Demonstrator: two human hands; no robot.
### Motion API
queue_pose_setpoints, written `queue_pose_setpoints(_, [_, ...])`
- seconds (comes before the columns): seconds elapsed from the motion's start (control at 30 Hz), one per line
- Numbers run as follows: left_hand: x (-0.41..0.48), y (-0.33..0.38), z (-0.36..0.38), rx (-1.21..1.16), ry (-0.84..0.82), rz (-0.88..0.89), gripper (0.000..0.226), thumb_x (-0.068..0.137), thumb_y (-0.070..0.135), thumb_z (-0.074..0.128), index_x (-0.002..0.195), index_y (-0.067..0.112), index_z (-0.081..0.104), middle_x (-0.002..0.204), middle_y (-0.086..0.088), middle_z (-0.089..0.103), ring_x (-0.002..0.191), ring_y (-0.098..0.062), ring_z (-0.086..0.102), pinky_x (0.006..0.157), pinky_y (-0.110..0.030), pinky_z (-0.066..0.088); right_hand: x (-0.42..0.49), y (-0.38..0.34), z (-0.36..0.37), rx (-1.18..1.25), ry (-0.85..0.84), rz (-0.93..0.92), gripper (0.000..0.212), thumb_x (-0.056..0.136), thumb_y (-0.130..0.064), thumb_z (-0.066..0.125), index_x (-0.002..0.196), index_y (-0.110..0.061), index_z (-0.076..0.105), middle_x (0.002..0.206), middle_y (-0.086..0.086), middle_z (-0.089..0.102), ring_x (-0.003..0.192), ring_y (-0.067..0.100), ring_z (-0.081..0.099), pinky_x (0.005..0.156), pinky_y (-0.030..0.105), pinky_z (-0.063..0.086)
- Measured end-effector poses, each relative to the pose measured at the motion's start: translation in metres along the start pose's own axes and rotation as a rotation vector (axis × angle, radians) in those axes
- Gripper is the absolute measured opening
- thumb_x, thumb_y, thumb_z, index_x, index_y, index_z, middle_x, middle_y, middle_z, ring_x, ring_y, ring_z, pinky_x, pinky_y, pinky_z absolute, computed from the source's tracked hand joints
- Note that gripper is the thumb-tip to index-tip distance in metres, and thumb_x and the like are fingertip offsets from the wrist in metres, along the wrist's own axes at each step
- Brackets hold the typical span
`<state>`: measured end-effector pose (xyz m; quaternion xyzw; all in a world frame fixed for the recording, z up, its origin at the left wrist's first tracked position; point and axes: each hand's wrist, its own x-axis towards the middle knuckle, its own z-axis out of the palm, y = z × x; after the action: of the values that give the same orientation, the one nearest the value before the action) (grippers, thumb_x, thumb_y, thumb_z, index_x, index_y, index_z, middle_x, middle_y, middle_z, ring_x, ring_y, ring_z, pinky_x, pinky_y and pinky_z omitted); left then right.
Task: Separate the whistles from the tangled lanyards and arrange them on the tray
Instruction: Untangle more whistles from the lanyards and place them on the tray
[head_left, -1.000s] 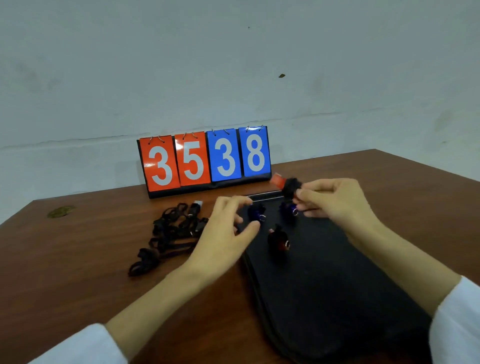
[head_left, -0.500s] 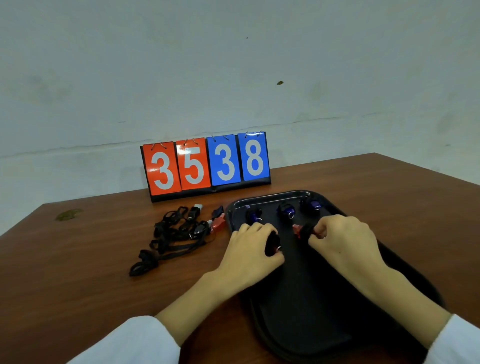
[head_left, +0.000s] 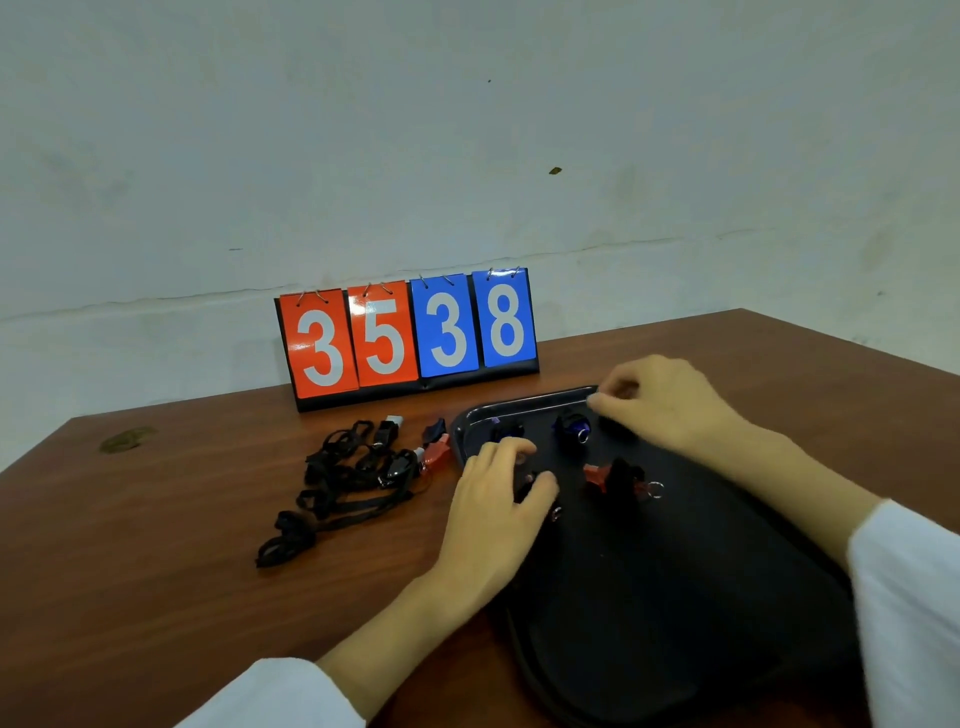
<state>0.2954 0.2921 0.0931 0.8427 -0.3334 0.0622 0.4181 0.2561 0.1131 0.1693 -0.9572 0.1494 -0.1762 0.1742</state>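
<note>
Whistle (head_left: 523, 478) is gripped by curled left hand (head_left: 493, 499) fingers at tray's (head_left: 649, 597) 9 o'clock edge. Right hand (head_left: 665, 400) fingers are bunched at the 12 o'clock rim, pinch can't be told. Open tray floor is left toward 6 o'clock.

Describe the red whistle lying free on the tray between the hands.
The red whistle lies in the far half of the black tray, with its red mouthpiece pointing left, a black body and a metal ring at its right end. It looks like plastic. Neither hand touches it: the left hand, curled round a dark whistle, is to its left, and the right hand is beyond it. A blue whistle sits farther back.
</note>
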Motion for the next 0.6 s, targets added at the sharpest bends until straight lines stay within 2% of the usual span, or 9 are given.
queue_pose_setpoints(0.1, [-0.001, -0.001, 0.001, -0.053, 0.027, -0.011, 0.029, 0.091, 0.028, 0.051, 0.119, 0.029, 0.049, 0.112, 0.018, 0.045, 0.107, 0.002, 0.041, 0.084, -0.013, 0.034, 0.028, -0.008, 0.026, -0.01, -0.074, -0.039, 0.036, 0.08, -0.037, 0.065, 0.108, -0.015, 0.063, 0.104, 0.002, 0.066, 0.091, 0.017, 0.06, 0.076, 0.026, 0.047])
queue_pose_setpoints(0.23, [0.001, -0.004, 0.003, -0.012, -0.005, 0.025, 0.026, 0.088, 0.027, 0.054, 0.113, 0.03, 0.054, 0.112, 0.018, 0.045, 0.108, 0.002, 0.04, 0.089, -0.017, 0.033, 0.048, -0.009, 0.046, -0.043, -0.057, -0.003, 0.029, 0.077, -0.023, 0.07, 0.1, -0.006, 0.066, 0.097, 0.009, 0.069, 0.088, 0.024, 0.064, 0.08, 0.034, 0.053])
queue_pose_setpoints(0.33, [0.001, -0.007, 0.004, 0.002, -0.006, 0.036, 0.023, 0.087, 0.028, 0.054, 0.11, 0.029, 0.056, 0.111, 0.018, 0.045, 0.108, 0.002, 0.039, 0.091, -0.017, 0.031, 0.055, -0.008, 0.055, -0.038, -0.027, 0.02, 0.024, 0.076, -0.02, 0.071, 0.095, -0.005, 0.069, 0.094, 0.011, 0.071, 0.085, 0.024, 0.065, 0.081, 0.036, 0.054])
queue_pose_setpoints(0.4, [0.0, -0.007, 0.004, 0.009, -0.003, 0.044, 0.022, 0.087, 0.029, 0.054, 0.109, 0.029, 0.056, 0.11, 0.018, 0.045, 0.107, 0.003, 0.038, 0.091, -0.017, 0.031, 0.057, -0.005, 0.059, -0.019, -0.017, 0.025, 0.025, 0.076, -0.023, 0.072, 0.095, -0.007, 0.069, 0.094, 0.01, 0.07, 0.085, 0.023, 0.065, 0.08, 0.034, 0.054])
queue_pose_setpoints(0.47, [0.0, -0.006, 0.004, -0.001, -0.003, 0.048, 0.019, 0.089, 0.032, 0.052, 0.107, 0.031, 0.055, 0.109, 0.018, 0.046, 0.106, 0.003, 0.04, 0.091, -0.018, 0.032, 0.055, -0.002, 0.057, -0.01, 0.012, 0.034, 0.035, 0.075, -0.034, 0.073, 0.1, -0.01, 0.066, 0.098, 0.006, 0.069, 0.087, 0.022, 0.064, 0.077, 0.032, 0.051])
queue_pose_setpoints(0.57, [0.0, -0.004, 0.003, -0.012, -0.02, 0.033, 0.02, 0.091, 0.037, 0.05, 0.109, 0.031, 0.055, 0.109, 0.017, 0.046, 0.104, 0.001, 0.041, 0.093, -0.022, 0.034, 0.041, 0.002, 0.042, 0.009, 0.109, 0.058, 0.042, 0.08, -0.049, 0.063, 0.106, -0.016, 0.065, 0.104, 0.001, 0.068, 0.094, 0.02, 0.062, 0.077, 0.03, 0.047])
queue_pose_setpoints(0.6, [0.0, -0.004, 0.003, 0.004, -0.037, 0.031, 0.023, 0.09, 0.037, 0.051, 0.112, 0.031, 0.054, 0.109, 0.018, 0.046, 0.104, 0.0, 0.04, 0.093, -0.022, 0.033, 0.032, 0.003, 0.034, 0.017, 0.074, 0.054, 0.041, 0.083, -0.05, 0.059, 0.106, -0.017, 0.065, 0.106, 0.001, 0.068, 0.095, 0.019, 0.062, 0.078, 0.03, 0.047])
